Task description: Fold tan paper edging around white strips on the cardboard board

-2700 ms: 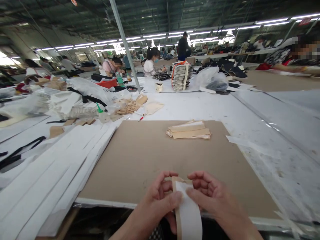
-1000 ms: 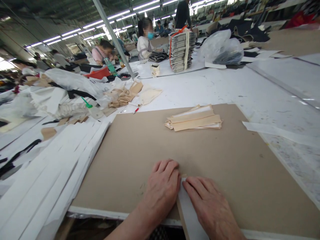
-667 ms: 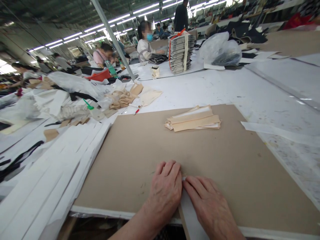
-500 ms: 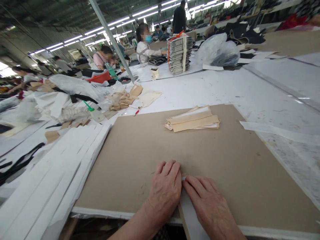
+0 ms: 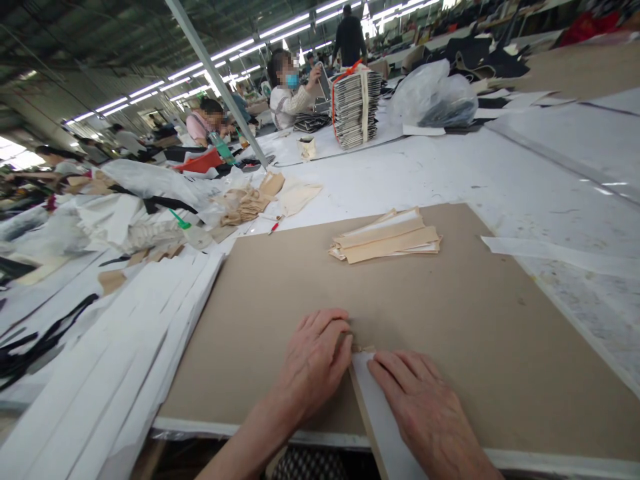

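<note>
A long white strip with a tan edge runs from the near edge of the brown board toward its middle. My right hand lies over the strip's right side, fingers flat and fingertips resting on the white face. My left hand is at the strip's left edge by its far end. Its fingers are bent and a little apart, with the thumb side close to the tan edge; whether it touches is unclear. A small pile of tan and white strips lies farther back on the board.
Long white strips are stacked at the left. Behind them are a green-capped bottle, tan pieces and a red pen. A tied bundle, a plastic bag and a metal pole stand farther back, near co-workers.
My left hand has shifted left, away from my right hand, uncovering the strip's far end. My right hand stays nearly in place. A co-worker at the back has raised a dark, flat piece.
</note>
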A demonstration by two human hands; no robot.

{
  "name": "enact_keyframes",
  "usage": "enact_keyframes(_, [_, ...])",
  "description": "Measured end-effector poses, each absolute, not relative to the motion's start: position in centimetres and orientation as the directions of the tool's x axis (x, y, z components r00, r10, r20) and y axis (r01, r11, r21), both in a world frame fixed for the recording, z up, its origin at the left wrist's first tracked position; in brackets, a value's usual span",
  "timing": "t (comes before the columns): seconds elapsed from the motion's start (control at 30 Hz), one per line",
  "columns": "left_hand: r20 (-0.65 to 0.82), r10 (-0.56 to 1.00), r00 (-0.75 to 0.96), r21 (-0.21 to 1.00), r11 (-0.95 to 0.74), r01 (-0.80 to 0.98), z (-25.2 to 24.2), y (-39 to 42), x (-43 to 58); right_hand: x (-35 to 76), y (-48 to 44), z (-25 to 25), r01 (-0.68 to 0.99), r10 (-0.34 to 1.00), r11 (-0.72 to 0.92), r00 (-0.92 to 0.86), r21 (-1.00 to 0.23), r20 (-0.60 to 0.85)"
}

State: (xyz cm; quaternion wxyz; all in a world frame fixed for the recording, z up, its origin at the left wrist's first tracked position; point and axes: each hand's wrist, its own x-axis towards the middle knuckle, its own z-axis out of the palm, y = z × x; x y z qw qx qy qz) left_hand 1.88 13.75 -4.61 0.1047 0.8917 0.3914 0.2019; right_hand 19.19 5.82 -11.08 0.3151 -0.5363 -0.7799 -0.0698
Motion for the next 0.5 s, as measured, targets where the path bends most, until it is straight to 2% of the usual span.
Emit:
enact_keyframes(0.1, [0.234,0.748,0.621,0.390,-0.658,0.644,-5.0,12.9,2.0,19.2,5.7,-11.2,0.874,0.798,0.420,-0.227,-0.245,0.558])
enact_keyframes(0.23, [0.196,0.747,0.636,0.345,-0.659,0.668,-6.1,12.5,2.6,19.3,5.6,-11.4,0.867,0.810,0.420,-0.224,-0.269,0.542])
enact_keyframes(0.5, [0.275,0.710,0.648,0.270,-0.704,0.656,-7.1,13.0,2.8,19.2,5.6,-11.7,0.876,0.803,0.413,-0.220,-0.249,0.554])
